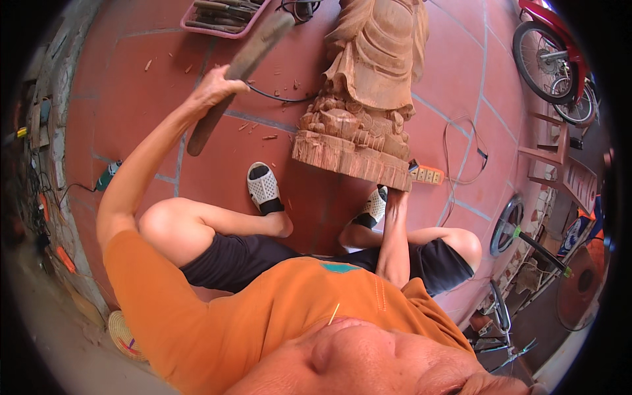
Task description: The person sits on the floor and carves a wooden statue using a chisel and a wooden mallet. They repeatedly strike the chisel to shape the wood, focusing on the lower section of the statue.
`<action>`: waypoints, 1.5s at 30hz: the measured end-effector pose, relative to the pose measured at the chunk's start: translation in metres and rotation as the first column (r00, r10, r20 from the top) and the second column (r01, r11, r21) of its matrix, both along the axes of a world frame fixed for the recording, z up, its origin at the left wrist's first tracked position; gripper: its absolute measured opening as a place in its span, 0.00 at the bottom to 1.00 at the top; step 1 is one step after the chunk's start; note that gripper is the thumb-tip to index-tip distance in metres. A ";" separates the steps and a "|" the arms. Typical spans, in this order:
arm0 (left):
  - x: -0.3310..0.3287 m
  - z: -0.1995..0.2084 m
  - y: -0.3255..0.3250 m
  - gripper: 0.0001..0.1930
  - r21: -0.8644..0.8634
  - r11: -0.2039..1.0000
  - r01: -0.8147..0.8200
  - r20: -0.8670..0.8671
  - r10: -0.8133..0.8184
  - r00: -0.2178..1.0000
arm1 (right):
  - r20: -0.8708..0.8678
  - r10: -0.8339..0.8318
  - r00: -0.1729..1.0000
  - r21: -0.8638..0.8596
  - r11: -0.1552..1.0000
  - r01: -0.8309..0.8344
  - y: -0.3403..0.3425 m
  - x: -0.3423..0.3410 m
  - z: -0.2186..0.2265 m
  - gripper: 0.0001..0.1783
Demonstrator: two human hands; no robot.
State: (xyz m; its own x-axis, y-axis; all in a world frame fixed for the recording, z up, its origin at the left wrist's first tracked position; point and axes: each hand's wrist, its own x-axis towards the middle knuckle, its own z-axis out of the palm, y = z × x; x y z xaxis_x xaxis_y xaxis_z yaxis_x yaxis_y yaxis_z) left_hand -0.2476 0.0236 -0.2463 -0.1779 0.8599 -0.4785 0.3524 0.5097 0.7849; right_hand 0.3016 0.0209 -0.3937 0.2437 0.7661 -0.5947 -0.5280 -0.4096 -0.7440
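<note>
In my left hand (217, 87) is a long, flat piece of wood (253, 56), worn and greyish brown, raised at a slant above the floor. My fingers are closed around its middle. A large carved wooden statue (375, 72) of a robed figure extends away from me, its rough-cut base (349, 159) towards me and its top beyond the upper edge. My right hand (397, 196) reaches up to the right underside of that base. The base hides its fingers, so their grip cannot be made out.
A pink tray (247, 29) of long carving tools sits at the far left. Wood chips (270, 137) litter the tiles. An orange power strip (428, 174) and its cord lie right of the base. A red motorbike (559, 52) stands far right; a green power tool (108, 174) lies left.
</note>
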 end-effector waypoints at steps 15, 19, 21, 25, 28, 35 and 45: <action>0.016 -0.160 0.025 0.29 0.001 0.940 0.340 -0.097 -0.338 0.936 | 0.068 0.108 0.992 0.043 0.993 -0.111 -0.021 0.013 -0.015 0.30; -0.012 -0.134 0.022 0.22 0.029 0.987 0.161 0.065 -0.163 0.985 | 0.118 0.141 0.983 0.048 0.988 -0.147 -0.019 0.014 -0.010 0.31; -0.045 -0.117 0.032 0.21 0.105 0.988 0.114 -0.111 -0.102 0.989 | 0.099 0.107 0.989 0.042 0.993 -0.112 -0.018 0.017 -0.021 0.30; -0.104 -0.073 0.032 0.17 0.201 0.969 -0.144 0.156 0.113 0.981 | 0.100 0.103 0.990 0.030 0.994 -0.107 -0.007 0.009 -0.016 0.30; -0.134 -0.050 0.031 0.19 0.299 0.931 -0.210 -0.092 0.248 0.965 | 0.099 0.092 0.991 0.034 0.995 -0.096 -0.006 0.006 -0.011 0.29; -0.174 -0.069 0.016 0.23 0.311 0.906 -0.288 -0.213 0.361 0.908 | 0.081 0.058 0.995 0.033 0.998 -0.061 -0.007 0.008 -0.011 0.27; -0.144 -0.039 0.019 0.19 0.357 0.899 -0.253 -0.189 0.334 0.923 | -0.032 0.026 0.999 0.092 0.996 -0.023 -0.022 -0.009 -0.028 0.11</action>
